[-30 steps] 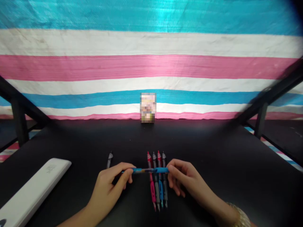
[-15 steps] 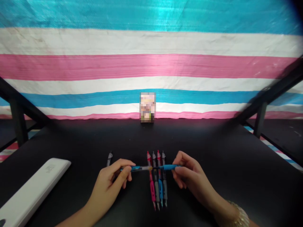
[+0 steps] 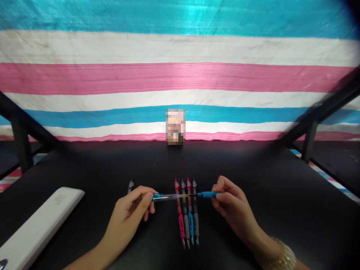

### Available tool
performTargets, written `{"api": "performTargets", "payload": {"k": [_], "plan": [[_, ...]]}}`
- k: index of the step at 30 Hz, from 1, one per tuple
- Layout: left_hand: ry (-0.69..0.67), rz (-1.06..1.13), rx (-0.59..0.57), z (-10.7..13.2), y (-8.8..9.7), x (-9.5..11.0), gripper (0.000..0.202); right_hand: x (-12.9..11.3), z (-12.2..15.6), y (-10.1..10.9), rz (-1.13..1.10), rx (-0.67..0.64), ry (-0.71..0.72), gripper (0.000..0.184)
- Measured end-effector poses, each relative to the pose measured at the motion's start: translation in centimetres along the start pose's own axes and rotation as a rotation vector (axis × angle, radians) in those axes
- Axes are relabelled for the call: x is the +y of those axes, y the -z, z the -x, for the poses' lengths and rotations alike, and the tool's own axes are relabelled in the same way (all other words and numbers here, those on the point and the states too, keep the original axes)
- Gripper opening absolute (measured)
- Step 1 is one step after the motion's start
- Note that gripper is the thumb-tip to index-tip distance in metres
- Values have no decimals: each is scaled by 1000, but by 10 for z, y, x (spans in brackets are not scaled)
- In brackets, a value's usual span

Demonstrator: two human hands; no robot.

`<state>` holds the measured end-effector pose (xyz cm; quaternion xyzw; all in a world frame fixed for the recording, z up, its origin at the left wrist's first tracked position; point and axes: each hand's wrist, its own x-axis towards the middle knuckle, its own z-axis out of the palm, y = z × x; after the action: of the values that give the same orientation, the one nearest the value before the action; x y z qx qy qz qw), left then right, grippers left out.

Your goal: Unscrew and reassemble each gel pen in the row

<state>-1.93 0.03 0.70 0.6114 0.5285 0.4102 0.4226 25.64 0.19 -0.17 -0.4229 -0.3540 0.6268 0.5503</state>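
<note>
The left hand point(image 3: 132, 210) comes in from the near left, forearm bare and wrist low, palm turned to the right. Its thumb and forefinger are pinched on the left end of the blue pen point(image 3: 182, 195), and the other fingers curl loosely under. The right hand point(image 3: 232, 206) comes in from the near right with a beaded metal bracelet point(image 3: 284, 258) on the wrist. Its fingers are closed round the pen's right end, at the blue rubbery grip.

The pen is held level between the hands, just above the table point(image 3: 253, 168). Its middle is a thin, clear plastic barrel. It crosses over four pens point(image 3: 188, 221) that lie side by side, touching, pointing near to far, with pink, grey, blue and grey grips.

A loose pen point(image 3: 130, 185) lies just beyond the left hand. The table is matt black and smooth. A long white case point(image 3: 36, 228) with rounded corners lies at the near left. At the far edge stands a small box point(image 3: 175, 126), blurred, before a glossy woven sheet point(image 3: 180, 75) striped blue, white and pink.
</note>
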Motion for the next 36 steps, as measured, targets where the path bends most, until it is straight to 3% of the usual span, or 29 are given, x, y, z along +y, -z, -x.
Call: {"api": "performTargets", "payload": {"k": [14, 22, 27, 36], "plan": [[32, 28, -9, 0, 1, 0, 26, -2, 1, -1, -17, 54, 47, 13], [35, 45, -18, -1, 0, 1, 29, 2, 2, 1, 44, -25, 76, 16], [30, 71, -30, 2, -4, -4, 26, 0, 10, -7, 328, -170, 101, 16], [50, 154, -75, 1, -2, -1, 22, 19, 13, 4, 783, -244, 415, 9]]}}
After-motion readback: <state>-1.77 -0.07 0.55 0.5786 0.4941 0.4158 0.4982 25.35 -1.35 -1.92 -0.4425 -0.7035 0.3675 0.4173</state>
